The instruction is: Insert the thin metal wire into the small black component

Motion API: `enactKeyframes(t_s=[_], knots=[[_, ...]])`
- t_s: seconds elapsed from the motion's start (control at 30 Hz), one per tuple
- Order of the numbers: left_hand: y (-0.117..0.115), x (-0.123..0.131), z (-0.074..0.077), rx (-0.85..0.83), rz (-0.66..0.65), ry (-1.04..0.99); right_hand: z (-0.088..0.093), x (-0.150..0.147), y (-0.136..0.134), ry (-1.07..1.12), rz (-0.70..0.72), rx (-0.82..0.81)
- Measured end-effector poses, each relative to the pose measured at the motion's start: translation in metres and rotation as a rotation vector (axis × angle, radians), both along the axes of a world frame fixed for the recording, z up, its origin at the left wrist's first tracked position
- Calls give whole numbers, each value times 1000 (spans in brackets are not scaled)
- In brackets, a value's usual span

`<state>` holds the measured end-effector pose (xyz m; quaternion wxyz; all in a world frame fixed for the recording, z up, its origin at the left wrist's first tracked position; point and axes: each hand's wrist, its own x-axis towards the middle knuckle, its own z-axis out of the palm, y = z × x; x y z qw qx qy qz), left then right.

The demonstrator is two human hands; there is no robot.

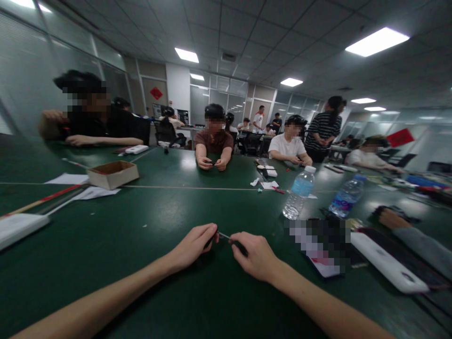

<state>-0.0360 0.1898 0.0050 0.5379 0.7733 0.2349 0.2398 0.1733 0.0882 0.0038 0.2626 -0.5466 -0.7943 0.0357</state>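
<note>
Nearest the camera, the forearms [88, 303] are reaching forward over the green counter [106, 235]. The left hand [192, 247] and right hand [256, 256] are closing narrowly, carefully pinching a thin metal-tipped rod [226, 236] between them, near the counter's near edge.

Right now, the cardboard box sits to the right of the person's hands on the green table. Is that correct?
No: in the head view, the cardboard box sits to the left of the person's left hand and right hand, on the green table.
</note>
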Motion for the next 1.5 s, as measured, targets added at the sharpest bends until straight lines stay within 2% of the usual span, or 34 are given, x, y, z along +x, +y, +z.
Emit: enactKeyframes(t_s=[1.5], knots=[[-2, 2, 2, 36, 30, 40, 4, -1, -3, 2, 0, -16]])
